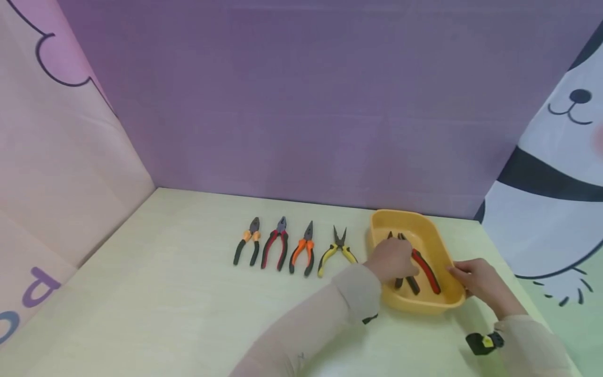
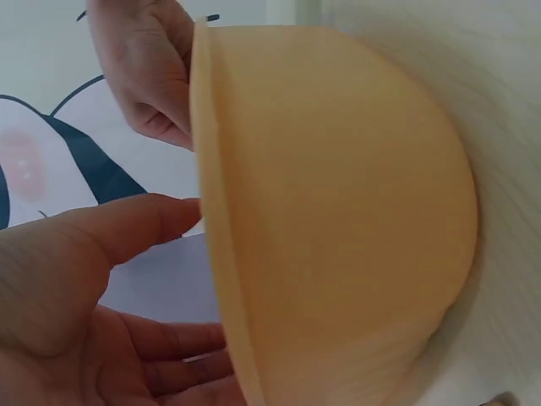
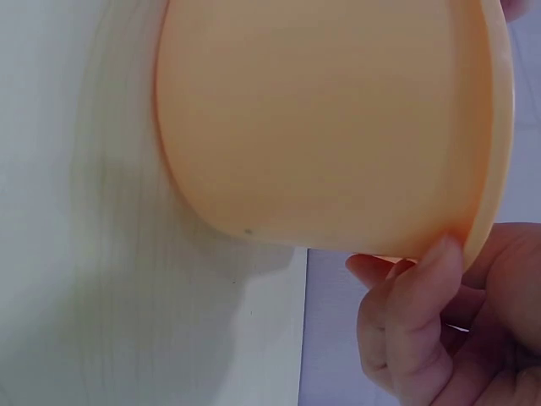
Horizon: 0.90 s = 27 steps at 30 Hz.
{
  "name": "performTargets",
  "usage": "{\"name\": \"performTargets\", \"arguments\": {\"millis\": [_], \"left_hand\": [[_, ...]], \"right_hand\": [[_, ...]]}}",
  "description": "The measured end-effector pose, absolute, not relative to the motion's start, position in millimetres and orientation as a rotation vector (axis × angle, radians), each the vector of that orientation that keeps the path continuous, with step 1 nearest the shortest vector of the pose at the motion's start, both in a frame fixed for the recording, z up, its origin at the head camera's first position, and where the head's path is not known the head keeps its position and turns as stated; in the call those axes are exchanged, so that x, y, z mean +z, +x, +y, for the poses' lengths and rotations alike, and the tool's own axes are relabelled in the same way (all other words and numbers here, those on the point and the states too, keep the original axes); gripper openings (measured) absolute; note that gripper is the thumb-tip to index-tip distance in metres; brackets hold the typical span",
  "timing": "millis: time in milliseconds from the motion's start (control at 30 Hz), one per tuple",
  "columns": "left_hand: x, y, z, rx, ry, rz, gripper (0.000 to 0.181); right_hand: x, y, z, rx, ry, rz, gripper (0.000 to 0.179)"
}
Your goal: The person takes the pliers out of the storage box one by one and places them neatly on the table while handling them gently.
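My left hand (image 1: 392, 258) reaches over the near left rim into a yellow plastic basket (image 1: 414, 302). It is above black-handled pliers (image 1: 412, 285), partly hidden under it. In the left wrist view, the left thumb (image 2: 156, 222) and fingers stand apart, fingertips hidden behind the rim; I cannot tell if they grip anything. Red-handled pliers (image 1: 426, 272) lie just right of that hand in the basket. My right hand (image 1: 481, 281) holds the basket's right rim, its fingers (image 3: 423, 292) curled under the edge in the right wrist view.
Left of the basket several pliers lie in a row: orange-and-black pliers (image 1: 247, 241), dark red pliers (image 1: 275, 245), orange-handled pliers (image 1: 303, 251) and yellow-handled pliers (image 1: 337, 252). A purple backdrop (image 1: 301, 131) rises behind the pale table (image 1: 165, 293).
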<state>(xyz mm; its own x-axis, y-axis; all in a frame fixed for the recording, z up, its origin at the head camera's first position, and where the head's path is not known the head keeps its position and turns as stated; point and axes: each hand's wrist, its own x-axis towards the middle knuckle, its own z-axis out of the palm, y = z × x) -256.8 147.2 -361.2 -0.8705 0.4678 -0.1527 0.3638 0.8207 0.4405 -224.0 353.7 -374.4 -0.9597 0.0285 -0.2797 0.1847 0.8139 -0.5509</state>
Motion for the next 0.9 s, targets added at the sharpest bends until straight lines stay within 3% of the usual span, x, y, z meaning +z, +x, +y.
{"name": "performTargets", "arguments": {"millis": [333, 533, 633, 733, 900], "left_hand": [[-371, -257, 167, 0.315, 0.550, 2.841, 0.024], [-376, -263, 173, 0.297, 0.478, 2.786, 0.062], [-376, -263, 173, 0.239, 0.496, 2.793, 0.072], [-376, -261, 173, 0.199, 0.483, 2.794, 0.068], [-377, -260, 173, 0.193, 0.458, 2.780, 0.037]], "right_hand": [[-377, -224, 356, -0.873, 0.115, 2.768, 0.043], [-377, -224, 357, -0.875, 0.133, 2.760, 0.044], [-377, -225, 357, -0.869, 0.151, 2.751, 0.044], [-377, -226, 357, -0.863, 0.165, 2.743, 0.044], [-377, -226, 357, -0.875, 0.177, 2.732, 0.046]]}}
